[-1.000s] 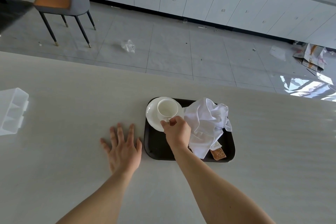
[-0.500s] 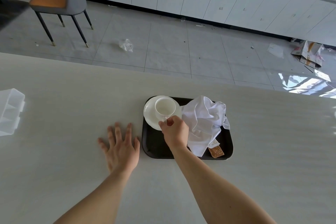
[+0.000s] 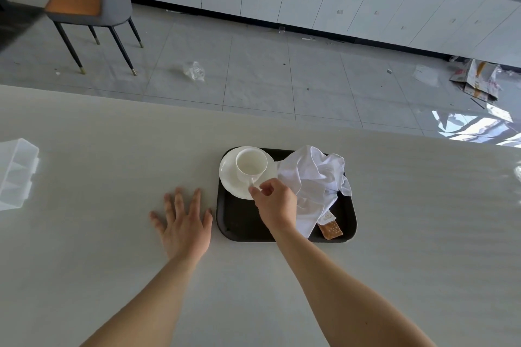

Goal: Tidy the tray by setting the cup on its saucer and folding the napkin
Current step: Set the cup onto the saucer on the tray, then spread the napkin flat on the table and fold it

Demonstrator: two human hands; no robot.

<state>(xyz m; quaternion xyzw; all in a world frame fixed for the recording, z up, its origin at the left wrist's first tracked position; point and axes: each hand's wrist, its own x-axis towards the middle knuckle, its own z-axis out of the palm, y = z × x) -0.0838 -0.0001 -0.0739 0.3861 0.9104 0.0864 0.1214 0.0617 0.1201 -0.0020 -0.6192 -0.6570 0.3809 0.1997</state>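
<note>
The white ceramic cup [image 3: 251, 163] stands on the round white saucer [image 3: 229, 182], centre frame, in the dark plastic tray [image 3: 239, 225]. The right hand [image 3: 276, 203] pinches its handle; the left hand [image 3: 184, 224] lies flat on the tabletop [image 3: 423, 205]. A snagged release may tip the cup.

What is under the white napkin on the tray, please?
An orange packet sticks out from under the napkin at its near corner, lying on the black tray. The crumpled cloth hides the tray's right half, so anything else beneath cannot be seen.
</note>
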